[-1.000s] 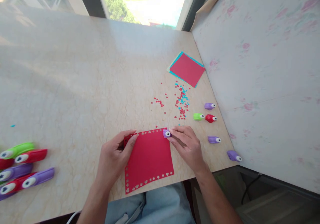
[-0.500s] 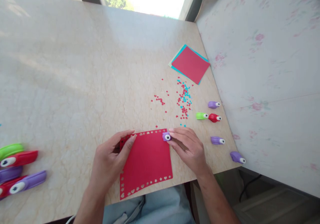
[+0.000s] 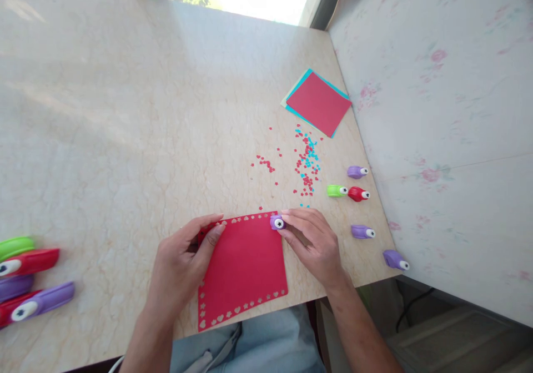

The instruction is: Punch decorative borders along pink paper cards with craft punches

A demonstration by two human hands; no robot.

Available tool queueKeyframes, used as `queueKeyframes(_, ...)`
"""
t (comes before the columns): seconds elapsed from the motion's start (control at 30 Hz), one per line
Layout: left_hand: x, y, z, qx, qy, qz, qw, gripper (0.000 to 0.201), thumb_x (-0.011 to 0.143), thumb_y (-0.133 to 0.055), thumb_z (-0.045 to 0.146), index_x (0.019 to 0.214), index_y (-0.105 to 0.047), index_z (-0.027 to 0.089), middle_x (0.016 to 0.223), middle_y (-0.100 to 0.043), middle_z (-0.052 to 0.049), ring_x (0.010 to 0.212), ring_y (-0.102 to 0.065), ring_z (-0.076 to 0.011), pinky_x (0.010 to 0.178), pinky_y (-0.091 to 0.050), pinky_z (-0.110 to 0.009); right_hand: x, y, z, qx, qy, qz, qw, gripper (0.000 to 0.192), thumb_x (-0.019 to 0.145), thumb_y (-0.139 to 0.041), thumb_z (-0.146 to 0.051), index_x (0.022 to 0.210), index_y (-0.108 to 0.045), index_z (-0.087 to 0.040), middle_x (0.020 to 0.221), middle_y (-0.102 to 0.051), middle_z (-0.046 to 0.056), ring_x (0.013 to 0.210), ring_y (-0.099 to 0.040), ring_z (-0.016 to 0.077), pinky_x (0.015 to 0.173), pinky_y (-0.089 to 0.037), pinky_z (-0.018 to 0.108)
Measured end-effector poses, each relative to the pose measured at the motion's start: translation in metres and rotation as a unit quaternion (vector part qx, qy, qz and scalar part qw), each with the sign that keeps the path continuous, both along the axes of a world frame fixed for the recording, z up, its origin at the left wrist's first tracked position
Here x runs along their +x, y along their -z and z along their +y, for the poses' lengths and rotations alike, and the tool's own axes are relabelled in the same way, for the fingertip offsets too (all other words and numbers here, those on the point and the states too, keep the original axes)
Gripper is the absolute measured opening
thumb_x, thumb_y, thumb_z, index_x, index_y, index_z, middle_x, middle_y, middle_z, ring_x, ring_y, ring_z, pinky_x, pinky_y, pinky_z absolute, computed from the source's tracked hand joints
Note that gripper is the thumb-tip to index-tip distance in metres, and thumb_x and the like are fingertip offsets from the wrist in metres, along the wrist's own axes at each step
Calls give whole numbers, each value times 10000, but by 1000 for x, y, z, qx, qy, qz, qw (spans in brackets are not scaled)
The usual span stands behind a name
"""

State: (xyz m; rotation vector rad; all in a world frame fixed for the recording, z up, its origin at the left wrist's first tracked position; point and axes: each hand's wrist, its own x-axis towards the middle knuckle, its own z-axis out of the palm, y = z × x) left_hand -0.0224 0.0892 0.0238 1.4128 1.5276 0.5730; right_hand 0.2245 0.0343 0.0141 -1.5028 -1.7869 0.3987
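A red paper sheet (image 3: 244,267) lies at the table's near edge, with small shapes punched along its top, left and bottom borders. My right hand (image 3: 312,242) grips a small purple punch (image 3: 277,222) set on the sheet's top right corner. Fingers of my left hand (image 3: 183,265) press flat on the sheet's top left corner, holding it down.
Red and blue punched bits (image 3: 306,165) are scattered beyond the sheet. A stack of red and blue papers (image 3: 318,104) lies at the far right. Several small punches (image 3: 358,192) sit along the right edge; larger punches (image 3: 29,281) lie at the left. A covered wall (image 3: 437,112) borders the right.
The view has tilted down and shifted. The red sheet has turned slightly under my hands; my right hand still holds the purple punch on the top right corner.
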Motion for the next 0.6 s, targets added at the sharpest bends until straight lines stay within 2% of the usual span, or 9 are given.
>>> queueKeyframes(0.37, -2, 4, -1, 6, 11, 8, 1000, 387, 856, -615, 556, 1039, -735, 237, 983, -770, -45, 825, -723, -219, 703, -586, -277, 0, -1, 2, 1, -2, -8, 1000, 328, 873, -689, -112, 1170, -658, -248, 1087, -734, 65, 1030, -677, 207, 917, -542, 410)
queueKeyframes(0.6, -3, 2, 0, -5, 10, 11, 1000, 417, 850, -611, 577, 1046, -735, 231, 966, -772, -52, 797, -725, -223, 664, -585, -275, -1, -2, 4, 3, -1, -6, 1000, 312, 879, -683, -123, 1165, -662, -246, 1085, -736, 69, 1028, -680, 207, 916, -543, 409)
